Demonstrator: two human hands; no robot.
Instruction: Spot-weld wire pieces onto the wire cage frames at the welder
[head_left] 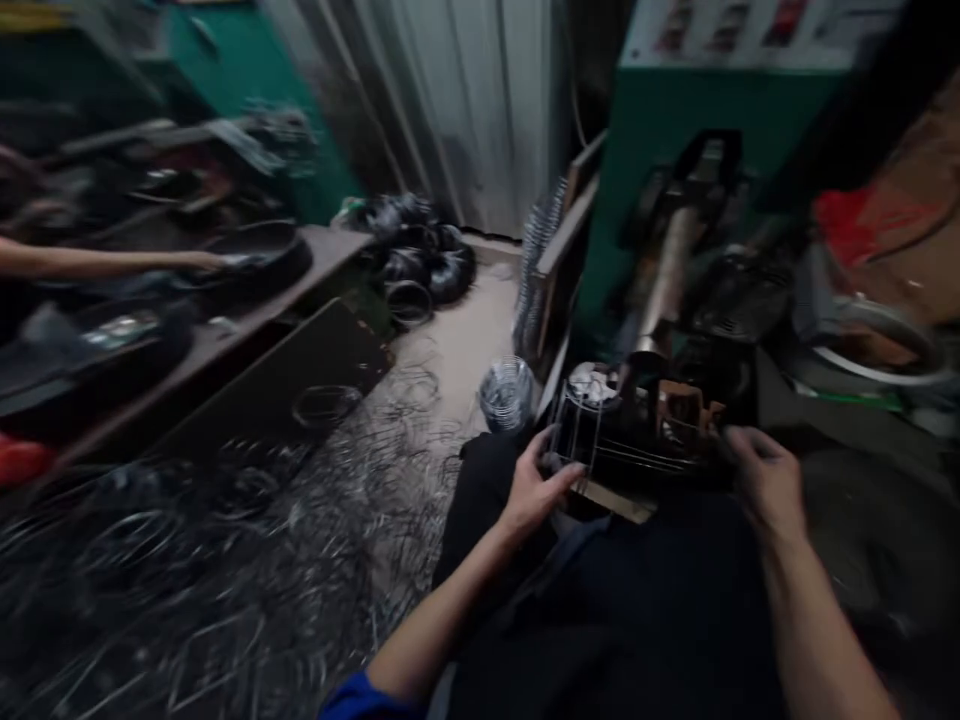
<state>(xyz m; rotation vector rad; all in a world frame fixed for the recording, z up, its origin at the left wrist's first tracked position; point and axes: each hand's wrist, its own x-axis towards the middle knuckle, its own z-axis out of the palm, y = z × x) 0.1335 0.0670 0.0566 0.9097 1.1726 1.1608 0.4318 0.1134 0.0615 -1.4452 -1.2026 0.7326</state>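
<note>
My left hand (531, 490) is closed around the lower part of a wire frame (576, 440), a cage-like piece of thin metal rods standing in front of a machine. My right hand (769, 480) is beside the machine's right side, fingers bent and pressed together; whatever is in them is too dark and blurred to make out. Between the hands lie the machine's copper-coloured block (679, 408) and a few thin straight rods (645, 455). A metal cylinder (667, 270) slants down toward the block from the green machine body (600, 240).
Loose wire pieces (352, 500) cover the floor to the left. A stack of wire rings (506, 395) stands by my knee. Dark wire coils (424, 250) lie by the metal wall. At left, another person's arm (112, 260) reaches over a bench (337, 245). A round container (885, 350) sits at right.
</note>
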